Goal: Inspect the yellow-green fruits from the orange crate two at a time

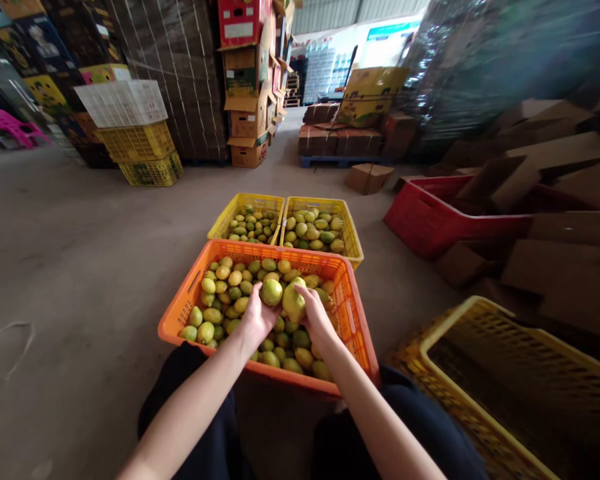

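Note:
An orange crate [365,333] full of yellow-green fruits stands in front of my knees. Over its middle, my left hand [258,319] holds a round green-yellow fruit [271,292] with the thumb along its side. Close beside it, my right hand [316,313] is closed on a larger, knobbly yellow-green fruit [294,301]. The two held fruits are nearly side by side, with a small gap between them. Behind the orange crate stand two yellow crates, the left one [220,215] with smaller fruits and the right one [353,233] with larger ones.
At the lower right is a yellow crate [460,400]. A red crate [420,223] with cardboard around it stands at the right. Further back are stacked yellow and white crates [140,140], cardboard box stacks [247,120] and a loaded blue pallet [330,161].

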A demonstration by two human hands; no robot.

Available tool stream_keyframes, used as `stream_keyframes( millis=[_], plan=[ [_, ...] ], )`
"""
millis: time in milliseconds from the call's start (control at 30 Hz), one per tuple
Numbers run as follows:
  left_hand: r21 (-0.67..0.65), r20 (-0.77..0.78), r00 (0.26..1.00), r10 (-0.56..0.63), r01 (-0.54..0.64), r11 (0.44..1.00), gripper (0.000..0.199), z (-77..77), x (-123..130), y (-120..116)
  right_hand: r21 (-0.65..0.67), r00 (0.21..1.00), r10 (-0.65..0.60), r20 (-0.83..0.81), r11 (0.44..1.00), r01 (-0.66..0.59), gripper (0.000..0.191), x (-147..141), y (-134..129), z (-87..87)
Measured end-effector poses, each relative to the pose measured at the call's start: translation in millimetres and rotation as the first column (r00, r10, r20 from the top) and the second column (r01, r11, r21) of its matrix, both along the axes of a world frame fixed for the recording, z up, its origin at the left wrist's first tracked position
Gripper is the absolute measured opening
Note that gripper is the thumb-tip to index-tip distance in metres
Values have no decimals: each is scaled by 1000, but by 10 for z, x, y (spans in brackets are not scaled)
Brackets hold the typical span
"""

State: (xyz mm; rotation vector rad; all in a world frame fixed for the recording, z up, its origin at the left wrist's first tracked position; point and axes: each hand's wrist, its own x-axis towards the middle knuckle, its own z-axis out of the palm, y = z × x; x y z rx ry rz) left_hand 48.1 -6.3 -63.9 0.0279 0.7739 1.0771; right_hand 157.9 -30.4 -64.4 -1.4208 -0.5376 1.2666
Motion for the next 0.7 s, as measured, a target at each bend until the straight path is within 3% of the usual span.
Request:
stream_keyframes(
  millis=[67, 233, 500, 700],
  plan=[
    [-14, 3, 1000, 7, -7, 1000, 21, -5, -3, 0, -75, 1000, -4, -30, 997, 2, 27, -17, -5, 61],
    [-8, 33, 998, 58, -58, 998, 17, 27, -5, 7, -44, 999, 31, -24, 999, -32, 27, -22, -15, 90],
    [51, 92, 992, 81, -86, 995, 25, 101, -10, -6, 205, 999, 21, 47, 978, -31, 23, 12, 3, 8],
    [27, -21, 998, 58, -57, 998, 22, 90, -5, -42, 89, 994, -79, 79, 993, 72, 24, 9, -34, -10]
  ],
)
